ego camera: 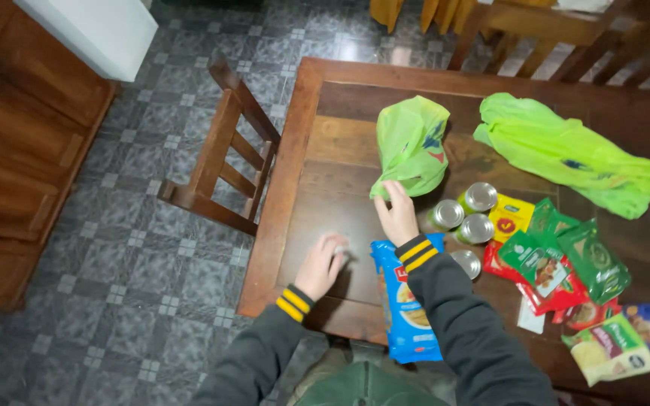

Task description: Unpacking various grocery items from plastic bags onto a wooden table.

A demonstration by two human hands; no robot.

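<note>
My right hand (398,213) pinches the lower corner of a light green plastic bag (413,143) that stands crumpled on the dark wooden table (317,203). My left hand (322,265) rests near the table's front left edge with its fingers curled around something small and pale that I cannot make out. A blue packet of pasta (405,308) lies under my right forearm. Several tin cans (464,218) stand just right of my right hand.
A second green bag (573,150) lies flat at the back right. Green, red and yellow food packets (566,259) are spread on the right side. A wooden chair (231,154) stands left of the table on the tiled floor. More chairs stand behind.
</note>
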